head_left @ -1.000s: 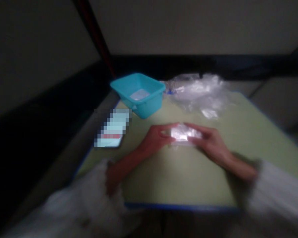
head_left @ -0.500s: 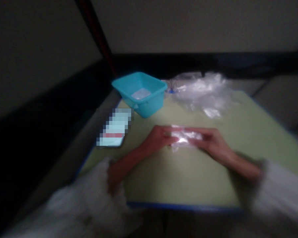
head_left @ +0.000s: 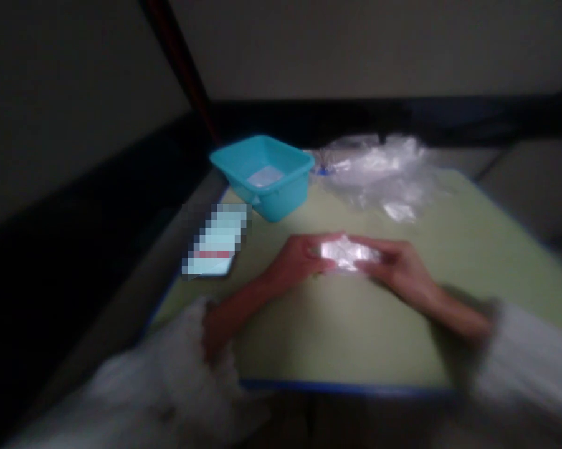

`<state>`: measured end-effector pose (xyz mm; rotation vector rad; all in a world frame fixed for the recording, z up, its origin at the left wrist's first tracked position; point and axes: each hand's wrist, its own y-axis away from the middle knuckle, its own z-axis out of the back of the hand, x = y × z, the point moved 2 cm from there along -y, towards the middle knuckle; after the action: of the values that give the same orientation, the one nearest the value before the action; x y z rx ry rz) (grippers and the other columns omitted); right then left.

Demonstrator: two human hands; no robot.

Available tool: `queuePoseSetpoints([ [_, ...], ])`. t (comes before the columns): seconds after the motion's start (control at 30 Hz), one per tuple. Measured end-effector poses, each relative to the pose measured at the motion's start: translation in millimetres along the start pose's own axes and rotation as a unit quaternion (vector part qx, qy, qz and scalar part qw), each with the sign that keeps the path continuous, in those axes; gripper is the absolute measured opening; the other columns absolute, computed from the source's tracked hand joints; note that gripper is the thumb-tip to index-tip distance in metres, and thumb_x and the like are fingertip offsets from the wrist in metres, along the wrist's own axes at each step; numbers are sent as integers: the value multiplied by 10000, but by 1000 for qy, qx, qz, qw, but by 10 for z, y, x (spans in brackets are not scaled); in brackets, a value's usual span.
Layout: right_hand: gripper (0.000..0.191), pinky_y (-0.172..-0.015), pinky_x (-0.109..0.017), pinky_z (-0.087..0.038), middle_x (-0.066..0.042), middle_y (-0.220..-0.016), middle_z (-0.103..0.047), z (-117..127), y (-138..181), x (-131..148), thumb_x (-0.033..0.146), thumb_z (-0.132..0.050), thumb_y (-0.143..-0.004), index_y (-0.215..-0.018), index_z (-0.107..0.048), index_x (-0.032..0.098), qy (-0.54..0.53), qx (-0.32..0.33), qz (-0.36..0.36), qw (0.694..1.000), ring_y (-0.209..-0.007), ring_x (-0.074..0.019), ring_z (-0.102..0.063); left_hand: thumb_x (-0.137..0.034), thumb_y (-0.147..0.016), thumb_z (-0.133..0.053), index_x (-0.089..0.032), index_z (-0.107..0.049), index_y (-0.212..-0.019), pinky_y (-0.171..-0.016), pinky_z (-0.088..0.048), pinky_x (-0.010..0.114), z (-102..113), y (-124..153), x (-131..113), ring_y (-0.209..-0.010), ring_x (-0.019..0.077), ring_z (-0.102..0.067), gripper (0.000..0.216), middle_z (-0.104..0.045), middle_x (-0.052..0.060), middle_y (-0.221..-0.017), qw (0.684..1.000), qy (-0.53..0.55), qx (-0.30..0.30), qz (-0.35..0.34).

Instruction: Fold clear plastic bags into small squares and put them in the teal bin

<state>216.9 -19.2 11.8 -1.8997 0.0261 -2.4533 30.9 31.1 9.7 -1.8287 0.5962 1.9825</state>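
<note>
Both of my hands meet over the middle of a pale green table (head_left: 337, 337). Between them is a small clear plastic bag (head_left: 346, 254), shiny and folded. My left hand (head_left: 300, 260) pinches its left end with thumb and fingers closed. My right hand (head_left: 400, 268) grips its right end, fingers pressed on top. The bag lies low, at or just above the tabletop. The picture is blurred, so I cannot make out what is inside the bag.
A turquoise plastic tub (head_left: 265, 174) stands at the table's far left with something pale in its bottom. A heap of clear plastic bags (head_left: 379, 171) lies at the far middle. A phone (head_left: 214, 240) rests at the left edge. A blue rim (head_left: 346, 388) marks the near edge.
The small bag between my hands was flattened and narrower half a second ago; now it looks wider and brighter. My hands stay in nearly the same spot.
</note>
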Motion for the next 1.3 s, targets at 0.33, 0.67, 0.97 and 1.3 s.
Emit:
queuePoseSetpoints([
  [0.33, 472, -630, -322, -539, -59, -916, -722, -9, -17, -23, 284, -742, -652, -1107, -685, 173, -17, 4, -6, 1000, -732, -192, -641, -196, -693, -696, -116, -523, -1297, -461, -462, 152, -27, 17, -19, -530, 137, -668, 634, -706, 52, -688, 1000, -4, 22, 17],
  [0.67, 435, -474, -266, -465, -28, -799, -718, 27, -6, -4, 300, -730, -662, -1087, -698, 214, 11, -56, -14, 998, -580, -160, -588, -244, -725, -695, -180, -180, -1467, -408, -455, 155, 15, -21, 77, -494, 134, -663, 906, -722, 107, -906, 999, 20, 6, 32],
  [0.97, 426, -452, -269, -450, -41, -859, -724, 36, -16, -32, 293, -734, -656, -1075, -703, 225, 16, -64, -10, 998, -622, -185, -607, -226, -696, -687, -84, -335, -1354, -350, -351, 134, -3, -12, 92, -394, 109, -599, 760, -711, 64, -680, 999, 11, 24, 29],
  [1.3, 408, -465, -266, -444, -39, -821, -715, 43, -37, -16, 278, -724, -652, -1055, -712, 211, 25, -84, 12, 996, -608, -170, -580, -263, -689, -664, -116, -520, -1067, -339, -290, 137, 46, -57, 86, -366, 75, -545, 430, -664, 9, -644, 1000, -3, -28, -5],
])
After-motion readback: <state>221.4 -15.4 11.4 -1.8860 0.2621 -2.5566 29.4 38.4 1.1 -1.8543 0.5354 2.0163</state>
